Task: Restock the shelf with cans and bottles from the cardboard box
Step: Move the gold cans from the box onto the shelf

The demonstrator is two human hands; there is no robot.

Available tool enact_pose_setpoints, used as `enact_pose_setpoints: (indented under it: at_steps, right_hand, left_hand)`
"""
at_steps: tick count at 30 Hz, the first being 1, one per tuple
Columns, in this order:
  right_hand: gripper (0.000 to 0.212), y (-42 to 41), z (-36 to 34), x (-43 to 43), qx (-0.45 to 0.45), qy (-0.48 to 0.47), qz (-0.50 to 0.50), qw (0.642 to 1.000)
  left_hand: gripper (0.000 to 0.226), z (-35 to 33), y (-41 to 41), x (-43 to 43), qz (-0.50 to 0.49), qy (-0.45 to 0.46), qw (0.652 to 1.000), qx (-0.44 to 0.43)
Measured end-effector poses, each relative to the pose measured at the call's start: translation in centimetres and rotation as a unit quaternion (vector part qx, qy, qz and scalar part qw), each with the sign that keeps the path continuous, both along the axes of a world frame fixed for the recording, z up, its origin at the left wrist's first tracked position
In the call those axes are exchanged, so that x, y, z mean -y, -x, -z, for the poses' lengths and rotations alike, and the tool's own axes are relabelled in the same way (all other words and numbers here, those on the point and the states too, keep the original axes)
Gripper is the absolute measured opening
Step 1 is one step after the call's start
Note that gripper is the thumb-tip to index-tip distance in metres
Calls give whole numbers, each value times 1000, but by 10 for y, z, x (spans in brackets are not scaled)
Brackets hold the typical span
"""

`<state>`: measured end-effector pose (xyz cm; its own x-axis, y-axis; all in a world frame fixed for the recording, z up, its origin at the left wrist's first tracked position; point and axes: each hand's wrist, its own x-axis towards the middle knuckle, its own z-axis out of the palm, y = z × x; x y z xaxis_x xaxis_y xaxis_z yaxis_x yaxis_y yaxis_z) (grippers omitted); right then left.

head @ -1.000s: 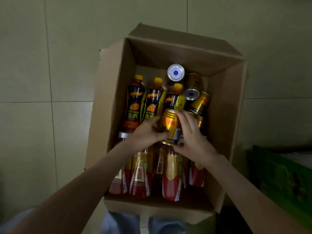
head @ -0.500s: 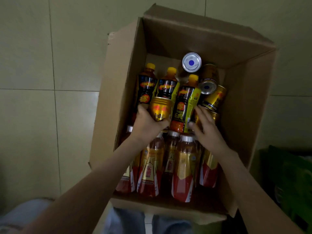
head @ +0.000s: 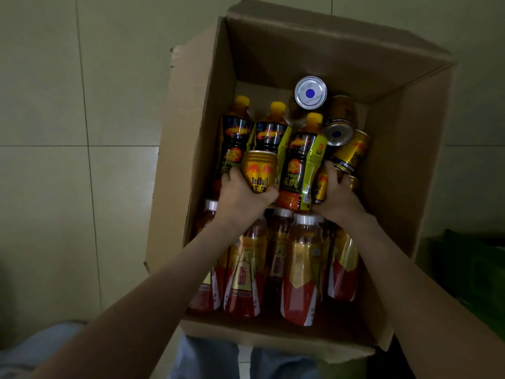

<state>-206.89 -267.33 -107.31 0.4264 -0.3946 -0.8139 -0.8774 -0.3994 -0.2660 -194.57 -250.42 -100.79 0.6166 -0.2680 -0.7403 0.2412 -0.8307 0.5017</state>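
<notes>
Head view: my left hand (head: pixel 240 198) now grips the Red Bull can (head: pixel 259 170) alone, while my right hand (head: pixel 338 199) has shifted to clasp a second gold can (head: pixel 320 184), probably readying two for shelving.

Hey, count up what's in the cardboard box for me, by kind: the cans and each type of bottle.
Gold cans: 5, one gripped in the left hand, one in the right hand
Yellow-cap bottles: 3
White-cap bottles: 5
Total: 13 visible
</notes>
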Motion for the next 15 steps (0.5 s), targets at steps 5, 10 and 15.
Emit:
enact_pose_setpoints:
  at_steps: [5, 10, 15]
  right_hand:
    - [112, 4, 0, -3, 56, 35, 2, 998]
    - [92, 19, -16, -11, 175, 79, 42, 981]
    - [93, 22, -68, -14, 321, 53, 193, 926]
  left_hand:
    - [77, -2, -2, 0, 2, -1, 1000, 0]
    - [93, -10, -11, -1, -16, 10, 999, -37]
    - [53, -51, -19, 3, -39, 75, 991, -99]
